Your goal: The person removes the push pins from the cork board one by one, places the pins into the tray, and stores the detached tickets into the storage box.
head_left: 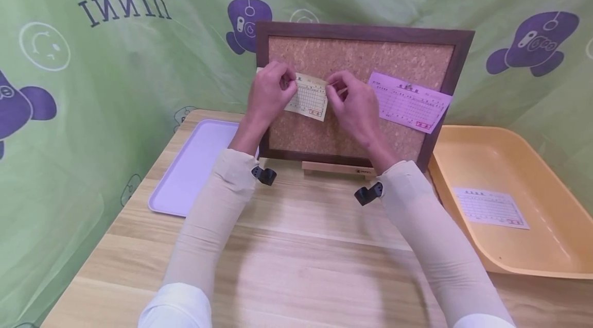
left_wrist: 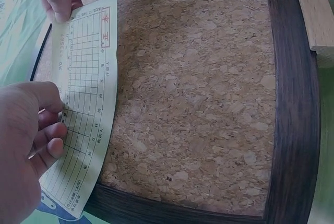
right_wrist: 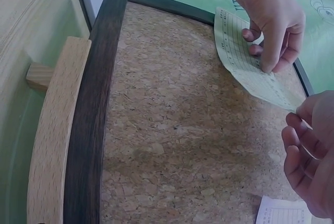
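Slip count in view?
3. A yellow slip at the cork board, both hands on it; a purple slip on the board's right side; a pale slip in the orange tray. Any beneath these would be hidden.

ok so I counted. Three rectangular printed paper slips: one pale yellow slip (head_left: 311, 97), one bright pink-purple slip (head_left: 407, 102), one whitish slip (head_left: 491, 208). Two plastic trays, i.e. one flat lavender tray (head_left: 196, 166) plus one deep orange-yellow tray (head_left: 509, 163). One dark-wood-framed corkboard (head_left: 303, 137), one light wooden stand (head_left: 337, 167). Hands: two, one left hand (head_left: 272, 91), one right hand (head_left: 356, 104). Small black wrist gadgets (head_left: 265, 175), two of them. One wood-grain table (head_left: 315, 266), one green printed sheet (head_left: 139, 70).
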A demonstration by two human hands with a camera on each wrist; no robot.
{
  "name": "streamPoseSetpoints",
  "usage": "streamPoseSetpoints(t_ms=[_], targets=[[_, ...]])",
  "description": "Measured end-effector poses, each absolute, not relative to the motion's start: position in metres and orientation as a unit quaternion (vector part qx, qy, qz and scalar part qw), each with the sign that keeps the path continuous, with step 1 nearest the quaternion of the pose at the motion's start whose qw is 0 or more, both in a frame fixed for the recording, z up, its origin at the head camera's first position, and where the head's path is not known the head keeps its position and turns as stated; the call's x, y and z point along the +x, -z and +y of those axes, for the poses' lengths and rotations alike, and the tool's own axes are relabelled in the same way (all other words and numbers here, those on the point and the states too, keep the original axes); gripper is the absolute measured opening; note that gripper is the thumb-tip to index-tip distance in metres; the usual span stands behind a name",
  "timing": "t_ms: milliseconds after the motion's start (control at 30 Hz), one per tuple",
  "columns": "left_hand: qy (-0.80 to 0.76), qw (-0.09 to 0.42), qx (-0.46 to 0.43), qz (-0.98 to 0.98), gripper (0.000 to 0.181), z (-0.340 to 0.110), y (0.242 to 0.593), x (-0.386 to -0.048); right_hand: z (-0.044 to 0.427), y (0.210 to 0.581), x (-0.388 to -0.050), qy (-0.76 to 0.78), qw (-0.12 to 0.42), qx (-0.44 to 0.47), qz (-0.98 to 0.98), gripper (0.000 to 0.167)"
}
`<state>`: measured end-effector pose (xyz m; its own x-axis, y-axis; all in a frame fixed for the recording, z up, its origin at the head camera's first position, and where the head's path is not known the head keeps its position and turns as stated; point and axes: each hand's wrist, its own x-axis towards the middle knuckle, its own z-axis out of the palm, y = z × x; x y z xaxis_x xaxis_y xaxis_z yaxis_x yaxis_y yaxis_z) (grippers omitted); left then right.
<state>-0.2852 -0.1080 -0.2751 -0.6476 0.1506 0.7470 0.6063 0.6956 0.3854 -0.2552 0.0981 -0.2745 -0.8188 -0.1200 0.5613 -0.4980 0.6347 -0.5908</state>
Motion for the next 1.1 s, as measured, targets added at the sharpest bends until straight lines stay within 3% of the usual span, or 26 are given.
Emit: streamPoseSetpoints(t_ms=[633,1100], targets=[[0.293,0.358,-0.228,-0.857,0.007,-0.116,0.286,-0.282,0.105,0.276,-0.259,-0.422,0.231,0.157,-0.863,0.015],[0.279,0.384,-0.250,-0.844,0.006,-0.144,0.295,-0.258,0.122,0.276,-0.254,-0.416,0.231,0.163,-0.864,0.014]])
